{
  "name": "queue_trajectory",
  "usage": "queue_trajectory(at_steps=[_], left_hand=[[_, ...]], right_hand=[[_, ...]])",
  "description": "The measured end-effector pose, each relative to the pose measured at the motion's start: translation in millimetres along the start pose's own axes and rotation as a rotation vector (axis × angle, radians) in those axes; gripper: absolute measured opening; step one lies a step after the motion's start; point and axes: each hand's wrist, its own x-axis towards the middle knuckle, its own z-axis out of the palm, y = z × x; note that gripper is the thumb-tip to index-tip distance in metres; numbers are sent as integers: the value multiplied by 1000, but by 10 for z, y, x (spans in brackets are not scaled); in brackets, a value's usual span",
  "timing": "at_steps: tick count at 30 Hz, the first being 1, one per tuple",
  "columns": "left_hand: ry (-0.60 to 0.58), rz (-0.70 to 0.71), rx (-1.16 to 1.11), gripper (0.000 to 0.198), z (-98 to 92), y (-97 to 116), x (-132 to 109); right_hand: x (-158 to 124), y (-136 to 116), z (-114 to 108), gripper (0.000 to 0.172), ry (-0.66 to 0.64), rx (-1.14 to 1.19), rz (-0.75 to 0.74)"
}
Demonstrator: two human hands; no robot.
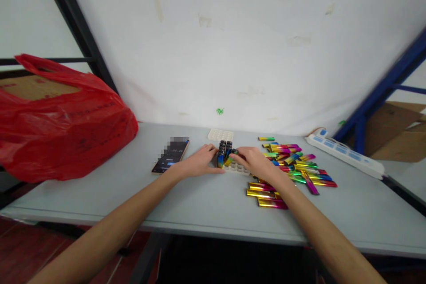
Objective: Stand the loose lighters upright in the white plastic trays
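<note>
Right grip [248,158] clamps on 1 tilted tube [228,161]; left grip [203,161], parted, flanks upright tubes [222,148]. Grey bench [203,204] meets marked white wall [186,62]; red floor [15,250] below.

Glossy, dark-topped sticks [221,158] stand, apparently in rows, in a holed tray [240,169].

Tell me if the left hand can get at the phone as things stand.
Probably yes: the phone lies on the table just beyond the left wrist, with nothing visible blocking it. The left hand would have to leave the upright tubes beside it.
</note>
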Motion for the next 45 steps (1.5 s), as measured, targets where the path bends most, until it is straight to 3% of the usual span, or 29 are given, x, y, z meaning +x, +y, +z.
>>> queue_trajectory(at_steps=[9,12,16,19,23,26,29,32,36,42,45], left_hand=[[17,7,-3,66,18,-25,6],[20,9,-8,64,23,-33,6],[26,18,-31,63,20,-37,3],[12,-2,-9,67,13,-26,6],[-2,-16,21,70,11,-18,14],[6,-17,19,70,9,-18,14],[5,-25,18,70,6,-16,11],[15,-18,11,69,3,-14,8],[15,-19,-1,70,-8,-4,7],[-24,-39,25,72,-16,-2,14],[-22,-35,27,72,-6,-17,16]], right_hand=[[6,-56,-27,45,-155,-177,-2],[24,-123,50,37,-140,-225,63],[64,-148,45,45,-117,-206,88],[50,93,-76,48,-11,-199,116],[-40,748,-193,38,105,-307,213],[-100,1199,-174,42,71,-409,284],[-112,1439,-108,47,-32,-455,394],[-89,1511,-63,44,-97,-430,464],[-47,1523,-84,42,-91,-434,494],[-20,1479,-158,31,-151,-381,378],[-24,1383,-184,26,-104,-361,352]])
